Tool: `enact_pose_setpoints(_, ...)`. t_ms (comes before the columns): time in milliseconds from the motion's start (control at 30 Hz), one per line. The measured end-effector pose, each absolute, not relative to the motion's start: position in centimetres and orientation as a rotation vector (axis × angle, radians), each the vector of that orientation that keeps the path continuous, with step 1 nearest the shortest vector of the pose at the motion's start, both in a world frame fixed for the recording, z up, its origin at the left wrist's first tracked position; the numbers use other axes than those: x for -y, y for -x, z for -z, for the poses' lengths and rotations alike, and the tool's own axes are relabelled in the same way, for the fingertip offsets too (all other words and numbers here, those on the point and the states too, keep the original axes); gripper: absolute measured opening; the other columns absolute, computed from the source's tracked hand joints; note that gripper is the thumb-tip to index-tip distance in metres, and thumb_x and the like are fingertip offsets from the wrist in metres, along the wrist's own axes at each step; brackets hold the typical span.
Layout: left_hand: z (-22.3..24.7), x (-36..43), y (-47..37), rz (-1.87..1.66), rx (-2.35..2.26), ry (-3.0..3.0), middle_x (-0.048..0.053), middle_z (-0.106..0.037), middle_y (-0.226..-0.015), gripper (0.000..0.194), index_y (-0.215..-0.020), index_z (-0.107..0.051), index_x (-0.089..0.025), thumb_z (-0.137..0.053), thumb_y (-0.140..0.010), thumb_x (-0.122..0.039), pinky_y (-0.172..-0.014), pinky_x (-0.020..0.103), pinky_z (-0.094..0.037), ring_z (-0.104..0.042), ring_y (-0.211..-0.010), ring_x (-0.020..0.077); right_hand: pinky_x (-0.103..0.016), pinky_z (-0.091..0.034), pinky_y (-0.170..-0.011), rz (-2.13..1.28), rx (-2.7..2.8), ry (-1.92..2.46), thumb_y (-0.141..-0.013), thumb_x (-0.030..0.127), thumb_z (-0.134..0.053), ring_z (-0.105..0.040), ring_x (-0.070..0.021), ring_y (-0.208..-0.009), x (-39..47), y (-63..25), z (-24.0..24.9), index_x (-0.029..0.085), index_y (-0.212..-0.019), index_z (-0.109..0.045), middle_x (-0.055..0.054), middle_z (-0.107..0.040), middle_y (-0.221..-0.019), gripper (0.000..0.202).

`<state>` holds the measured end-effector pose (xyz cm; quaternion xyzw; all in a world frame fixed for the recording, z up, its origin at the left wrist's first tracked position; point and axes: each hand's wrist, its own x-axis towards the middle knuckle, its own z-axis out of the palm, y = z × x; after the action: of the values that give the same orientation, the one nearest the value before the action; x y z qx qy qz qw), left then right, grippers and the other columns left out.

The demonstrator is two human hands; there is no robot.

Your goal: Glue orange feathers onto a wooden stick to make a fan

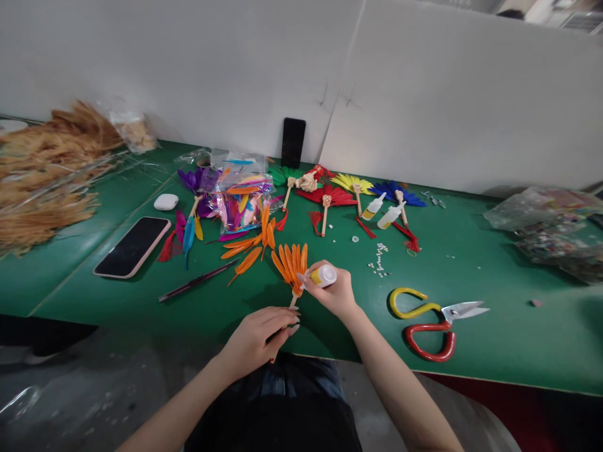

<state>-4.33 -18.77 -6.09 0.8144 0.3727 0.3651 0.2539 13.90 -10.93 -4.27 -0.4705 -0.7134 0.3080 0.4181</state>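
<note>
My left hand (264,336) grips the wooden handle of a small orange feather fan (292,263) near the table's front edge. The fan's feathers spread away from me. Closed around a white glue bottle (324,275) with a yellow label, my right hand (335,294) tips its nozzle down to the base of the feathers. Whether the nozzle touches them I cannot tell. Loose orange feathers (245,258) lie left of the fan. Small white beads (379,260) are scattered to its right.
Finished-looking feather fans (332,196) line the back, with two more glue bottles (374,206). Scissors (440,317) lie right; a phone (132,247), tweezers (198,280) and a feather bag (245,201) lie left. Raffia-like fibre (56,169) is piled far left, a plastic bag (560,235) far right.
</note>
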Motion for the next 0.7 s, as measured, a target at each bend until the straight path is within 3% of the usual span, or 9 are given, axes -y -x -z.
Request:
enact_pose_setpoints(367,6.07,18.77,4.32,-0.992,-1.015,-2.195,0.006,-0.07,-0.104,0.02,-0.104,-0.063,-0.019,-0.051,-0.089,-0.014,-0.09,0.031,-0.052,-0.063,-0.103,0.0182,-0.024,-0.044,-0.049,-0.88,1.665,1.177,-0.073,0.044,-0.068,-0.057,-0.0139,-0.051,10.78,-13.73,4.32,0.019,-0.067,-0.057,-0.004,-0.064,-0.066,0.028)
enact_pose_setpoints(700,6.1,18.8,4.29,-0.989,-1.021,-2.208,0.007,-0.069,-0.106,0.019,-0.104,-0.063,-0.018,-0.053,-0.089,-0.014,-0.091,0.029,-0.051,-0.063,-0.104,0.0168,-0.021,-0.037,-0.045,-1.039,1.718,1.134,-0.075,0.043,-0.065,-0.048,-0.0109,-0.047,10.75,-13.42,3.95,0.017,-0.07,-0.058,0.001,-0.058,-0.056,0.027)
